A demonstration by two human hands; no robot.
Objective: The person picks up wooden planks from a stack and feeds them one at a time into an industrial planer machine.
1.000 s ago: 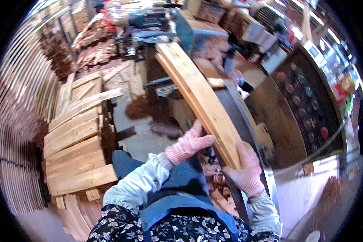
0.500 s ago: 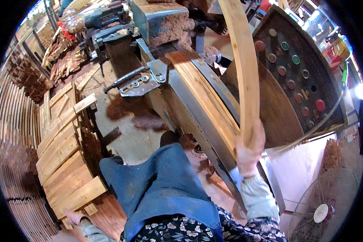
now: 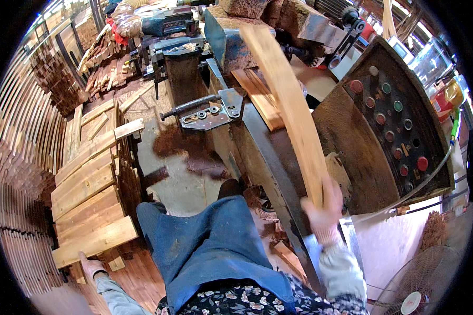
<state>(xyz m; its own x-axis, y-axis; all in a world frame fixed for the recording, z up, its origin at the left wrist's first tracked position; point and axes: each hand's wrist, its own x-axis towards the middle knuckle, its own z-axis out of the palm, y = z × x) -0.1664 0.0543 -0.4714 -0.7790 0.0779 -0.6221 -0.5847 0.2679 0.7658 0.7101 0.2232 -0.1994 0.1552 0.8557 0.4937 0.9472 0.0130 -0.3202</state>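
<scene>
My right hand (image 3: 325, 210) is closed around the near end of a long pale wooden board (image 3: 294, 113). This board slants up and away over the machine bed, its far end blurred. Partly behind it, a second, reddish-brown board (image 3: 255, 97) lies on the bed (image 3: 270, 163) beside the metal guide. Down at the left, my left hand (image 3: 92, 264) grips the near edge of a wooden plank (image 3: 97, 241) on top of a stack. One digit shows against the plank's edge; the other fingers are mostly hidden.
A control panel (image 3: 399, 123) with several coloured buttons stands to the right of the bed. A metal bracket with a handle (image 3: 210, 113) juts out at the bed's left. Stacked wood strips (image 3: 21, 142) line the far left. A fan (image 3: 423, 283) stands at the lower right.
The board on the bed has slid away toward the machine. The board in my right hand has tilted, its far end swinging left. My left hand has come up to the stack's nearest plank.
</scene>
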